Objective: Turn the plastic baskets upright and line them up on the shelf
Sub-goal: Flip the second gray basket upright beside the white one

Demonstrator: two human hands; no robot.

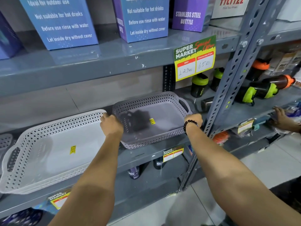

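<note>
A grey-lilac perforated plastic basket (162,118) stands upright on the grey metal shelf (143,154), a yellow sticker on its floor. My left hand (110,123) grips its left end and my right hand (193,119) grips its right end, near the handle. To the left, a white perforated basket (53,149) also sits upright on the same shelf, tilted toward me, with a yellow sticker inside. Part of another pale basket (5,141) shows at the far left edge.
Black shaker bottles with green lids (199,85) stand behind the grey basket. A perforated grey upright post (228,88) rises just right of my right hand. Blue and purple bottle boxes (65,23) fill the shelf above. Another person's hand (281,115) rests on the neighbouring shelf.
</note>
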